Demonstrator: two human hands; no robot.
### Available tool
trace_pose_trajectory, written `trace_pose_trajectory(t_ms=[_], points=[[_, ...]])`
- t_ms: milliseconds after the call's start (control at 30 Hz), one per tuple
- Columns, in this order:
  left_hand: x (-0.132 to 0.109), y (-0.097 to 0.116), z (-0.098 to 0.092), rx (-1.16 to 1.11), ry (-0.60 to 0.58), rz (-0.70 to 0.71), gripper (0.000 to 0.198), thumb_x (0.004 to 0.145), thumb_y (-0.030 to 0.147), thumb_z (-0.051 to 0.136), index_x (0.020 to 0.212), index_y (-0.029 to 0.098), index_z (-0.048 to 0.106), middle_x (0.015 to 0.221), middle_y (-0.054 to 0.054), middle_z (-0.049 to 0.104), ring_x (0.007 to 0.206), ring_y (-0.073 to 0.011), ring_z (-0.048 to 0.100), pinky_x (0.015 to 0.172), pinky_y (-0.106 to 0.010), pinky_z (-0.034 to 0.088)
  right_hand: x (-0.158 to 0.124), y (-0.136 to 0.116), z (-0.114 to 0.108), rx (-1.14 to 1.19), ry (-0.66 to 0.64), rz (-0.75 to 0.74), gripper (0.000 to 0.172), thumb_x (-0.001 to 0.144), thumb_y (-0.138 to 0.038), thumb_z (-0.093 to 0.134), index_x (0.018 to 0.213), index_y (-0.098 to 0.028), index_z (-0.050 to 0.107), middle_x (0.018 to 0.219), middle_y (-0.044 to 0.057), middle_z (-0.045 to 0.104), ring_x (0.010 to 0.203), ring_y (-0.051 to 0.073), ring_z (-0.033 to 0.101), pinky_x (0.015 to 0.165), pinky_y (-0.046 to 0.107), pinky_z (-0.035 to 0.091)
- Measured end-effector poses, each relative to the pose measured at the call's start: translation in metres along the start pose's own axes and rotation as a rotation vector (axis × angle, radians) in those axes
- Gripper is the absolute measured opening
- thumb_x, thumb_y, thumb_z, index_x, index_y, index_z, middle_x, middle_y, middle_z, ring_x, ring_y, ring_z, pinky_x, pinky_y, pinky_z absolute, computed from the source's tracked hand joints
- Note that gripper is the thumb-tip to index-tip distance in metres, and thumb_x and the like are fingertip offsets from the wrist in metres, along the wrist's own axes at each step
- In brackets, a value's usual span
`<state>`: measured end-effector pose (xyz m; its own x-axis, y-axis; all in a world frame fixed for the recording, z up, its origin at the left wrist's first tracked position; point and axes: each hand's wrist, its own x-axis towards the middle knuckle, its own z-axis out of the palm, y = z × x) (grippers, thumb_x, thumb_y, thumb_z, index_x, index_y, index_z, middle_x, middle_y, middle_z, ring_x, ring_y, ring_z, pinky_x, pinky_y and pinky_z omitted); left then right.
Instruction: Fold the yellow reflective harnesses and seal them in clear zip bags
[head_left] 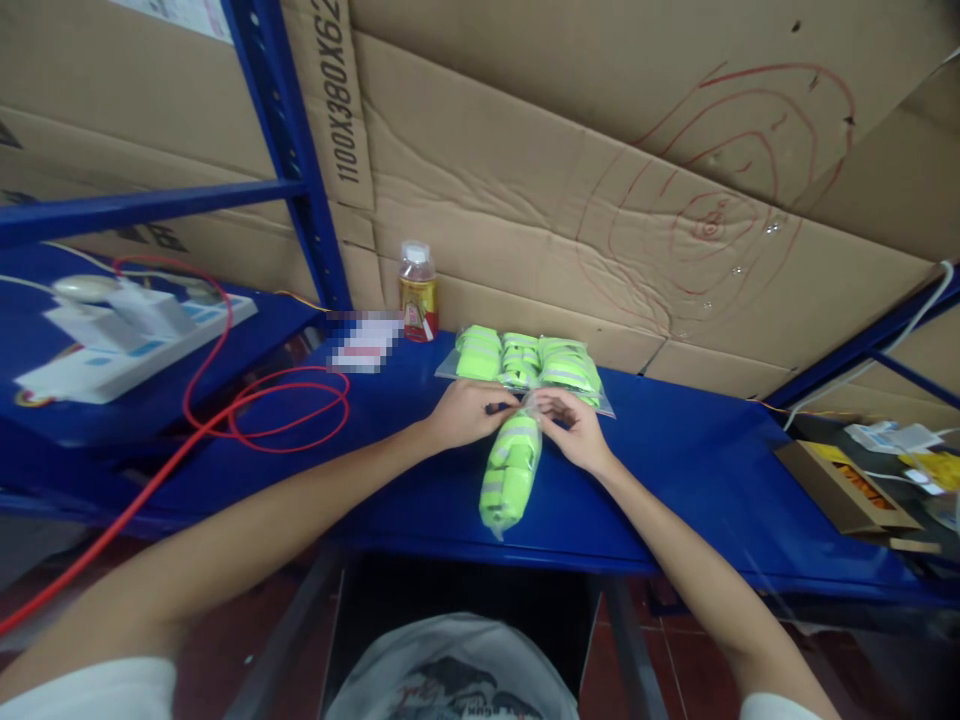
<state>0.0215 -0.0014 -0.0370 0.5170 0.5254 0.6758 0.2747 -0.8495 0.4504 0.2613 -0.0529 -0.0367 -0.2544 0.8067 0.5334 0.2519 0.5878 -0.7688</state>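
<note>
A clear plastic bag (pixel 512 475) holds a rolled neon yellow-green piece with silver-grey bands, which looks like a reflective vest. It lies on the blue tabletop, its lower end towards me. My left hand (pixel 471 412) pinches the bag's upper end from the left. From the right, my right hand (pixel 576 425) grips the same end, thumb and fingers closed on the plastic. The two hands nearly meet there, and the fingertips partly hide the bag's mouth. Just beyond them, several similar packed bundles (pixel 566 365) lie side by side in clear bags.
A bottle with red liquid (pixel 418 300) stands at the back beside a blurred paper (pixel 366 340). To the left are a looped red cable (pixel 289 410) and a white power strip (pixel 135 345). An open cardboard box (pixel 847 490) sits right. Cardboard (pixel 525 190) walls the back.
</note>
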Motion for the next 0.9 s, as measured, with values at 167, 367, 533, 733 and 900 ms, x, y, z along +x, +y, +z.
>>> trace_pose_trajectory(t_ms=[167, 367, 533, 733, 900], points=[[-0.002, 0.001, 0.001, 0.017, -0.053, 0.021, 0.020, 0.100, 0.030, 0.069, 0.096, 0.020, 0.086, 0.090, -0.004, 0.084, 0.064, -0.0143, 0.068, 0.062, -0.026, 0.049, 0.001, -0.003, 0.000, -0.077, -0.029, -0.049, 0.023, 0.100, -0.044, 0.075, 0.113, -0.028, 0.085, 0.107, 0.007, 0.084, 0.094, 0.023, 0.079, 0.083, 0.037, 0.065], [-0.001, 0.000, 0.001, -0.032, -0.078, 0.040, 0.015, 0.097, 0.024, 0.069, 0.096, 0.020, 0.084, 0.095, -0.004, 0.083, 0.070, -0.0139, 0.069, 0.064, -0.024, 0.049, 0.002, -0.003, 0.001, -0.123, 0.035, -0.037, 0.022, 0.094, -0.047, 0.081, 0.096, -0.025, 0.086, 0.097, 0.007, 0.085, 0.088, 0.024, 0.080, 0.082, 0.037, 0.066], [0.002, 0.006, 0.001, -0.138, -0.078, -0.067, 0.020, 0.098, 0.033, 0.071, 0.093, 0.018, 0.083, 0.086, -0.004, 0.080, 0.059, -0.0106, 0.062, 0.056, -0.022, 0.045, 0.001, 0.000, -0.002, -0.147, 0.100, 0.002, 0.025, 0.092, -0.047, 0.082, 0.092, -0.023, 0.085, 0.094, 0.007, 0.086, 0.087, 0.025, 0.081, 0.087, 0.039, 0.066], [0.006, 0.001, 0.001, -0.256, 0.019, -0.190, 0.020, 0.092, 0.033, 0.075, 0.090, 0.016, 0.085, 0.076, -0.004, 0.080, 0.055, -0.0111, 0.059, 0.052, -0.023, 0.043, 0.002, -0.005, -0.001, 0.012, 0.062, 0.052, 0.031, 0.095, -0.053, 0.078, 0.105, -0.023, 0.080, 0.111, 0.009, 0.084, 0.098, 0.024, 0.082, 0.089, 0.039, 0.068], [0.001, -0.004, 0.008, -0.252, -0.014, -0.185, 0.023, 0.092, 0.035, 0.075, 0.094, 0.016, 0.088, 0.069, -0.005, 0.078, 0.051, -0.0123, 0.060, 0.049, -0.023, 0.044, 0.000, -0.005, 0.005, -0.010, 0.060, 0.047, 0.036, 0.096, -0.055, 0.076, 0.118, -0.026, 0.083, 0.122, 0.009, 0.083, 0.111, 0.028, 0.080, 0.093, 0.043, 0.068]])
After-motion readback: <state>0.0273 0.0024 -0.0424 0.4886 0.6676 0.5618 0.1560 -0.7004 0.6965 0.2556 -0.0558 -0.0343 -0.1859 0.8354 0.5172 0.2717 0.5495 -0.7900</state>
